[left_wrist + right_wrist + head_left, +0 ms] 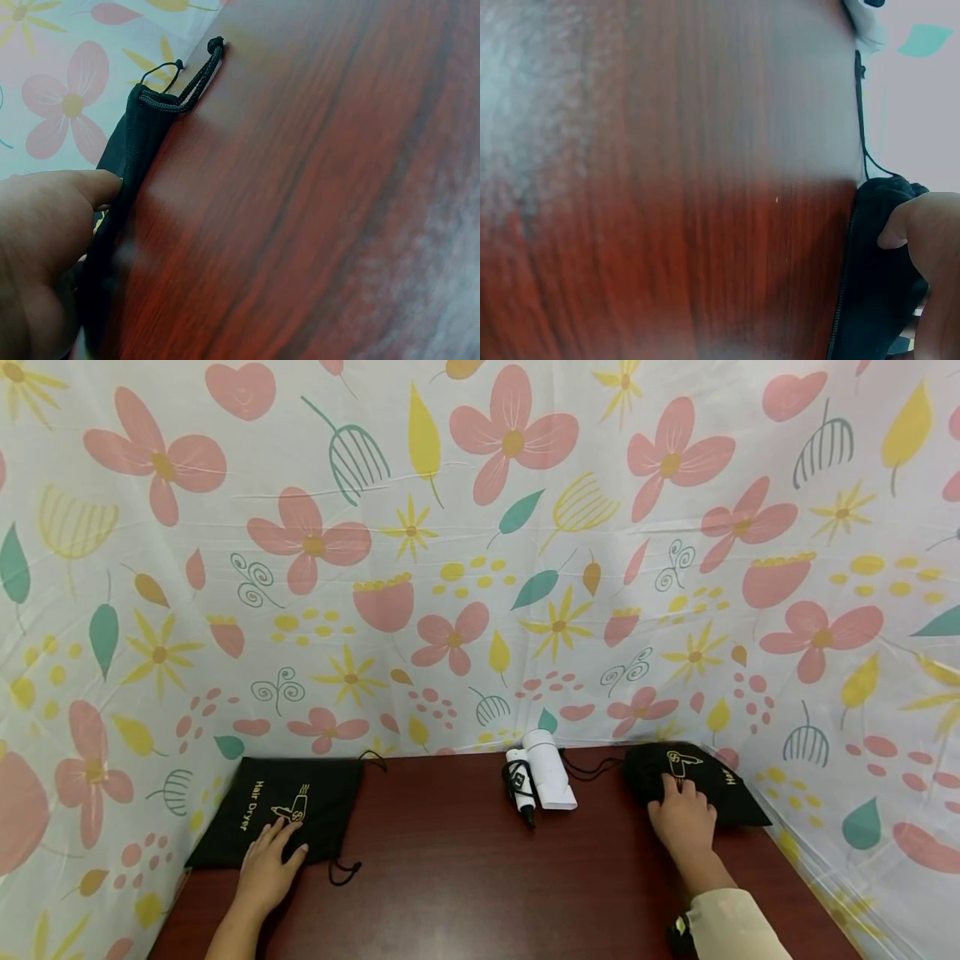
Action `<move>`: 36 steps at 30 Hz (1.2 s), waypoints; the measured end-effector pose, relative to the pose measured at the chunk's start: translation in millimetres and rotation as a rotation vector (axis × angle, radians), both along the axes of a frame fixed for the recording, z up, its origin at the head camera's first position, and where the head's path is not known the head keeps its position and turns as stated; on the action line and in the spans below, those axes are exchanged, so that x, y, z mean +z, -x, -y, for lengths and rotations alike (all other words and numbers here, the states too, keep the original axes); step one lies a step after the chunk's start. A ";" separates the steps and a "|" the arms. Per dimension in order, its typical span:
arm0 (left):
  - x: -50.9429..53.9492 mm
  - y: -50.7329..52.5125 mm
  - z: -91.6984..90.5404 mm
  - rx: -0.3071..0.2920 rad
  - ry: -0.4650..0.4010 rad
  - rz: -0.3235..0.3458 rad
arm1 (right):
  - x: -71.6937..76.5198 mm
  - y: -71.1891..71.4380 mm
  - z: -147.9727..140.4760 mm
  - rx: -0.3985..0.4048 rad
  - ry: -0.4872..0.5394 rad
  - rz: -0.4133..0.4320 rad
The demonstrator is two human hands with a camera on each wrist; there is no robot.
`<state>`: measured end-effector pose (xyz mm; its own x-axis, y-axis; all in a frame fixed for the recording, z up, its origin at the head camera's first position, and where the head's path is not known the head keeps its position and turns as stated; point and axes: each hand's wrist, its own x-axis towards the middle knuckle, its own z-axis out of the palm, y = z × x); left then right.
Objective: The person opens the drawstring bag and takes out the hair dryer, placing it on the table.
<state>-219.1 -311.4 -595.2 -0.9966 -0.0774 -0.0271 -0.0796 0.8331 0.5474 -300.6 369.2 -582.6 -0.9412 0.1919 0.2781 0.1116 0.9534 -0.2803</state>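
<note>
A black drawstring bag (pixel 258 797) printed "Hair Dryer" in gold lies flat on the left of the table. My left hand (pixel 267 867) rests on its near right part with the fingers stretched out, and a dark cord loop (pixel 199 79) shows at the bag's corner in the left wrist view. On the right, a second black bag (pixel 738 797), partly bunched, bears a similar gold print. My right hand (pixel 684 818) rests on top of it, its thumb (pixel 894 229) touching the cloth in the right wrist view. The underside of both bags is hidden.
A white hair dryer (pixel 550 770) lies at the table's back edge, its handle (pixel 519 781) wrapped with black cord. The brown wooden table (pixel 465 877) has a floral curtain (pixel 480 568) behind it and on both sides.
</note>
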 end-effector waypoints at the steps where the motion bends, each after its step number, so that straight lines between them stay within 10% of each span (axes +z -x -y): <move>1: -0.2 -0.1 0.1 0.000 0.002 -0.005 | -0.4 -0.2 0.1 0.000 0.000 -0.003; 36: -2.6 -1.1 0.2 0.005 -0.008 -0.002 | -3.2 -19.2 11.5 0.028 -0.011 -0.070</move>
<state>-218.0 -311.6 -597.7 -0.9963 -0.0820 -0.0261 -0.0827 0.8283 0.5541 -281.4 357.8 -585.7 -0.9242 0.1626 0.3455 0.0656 0.9589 -0.2759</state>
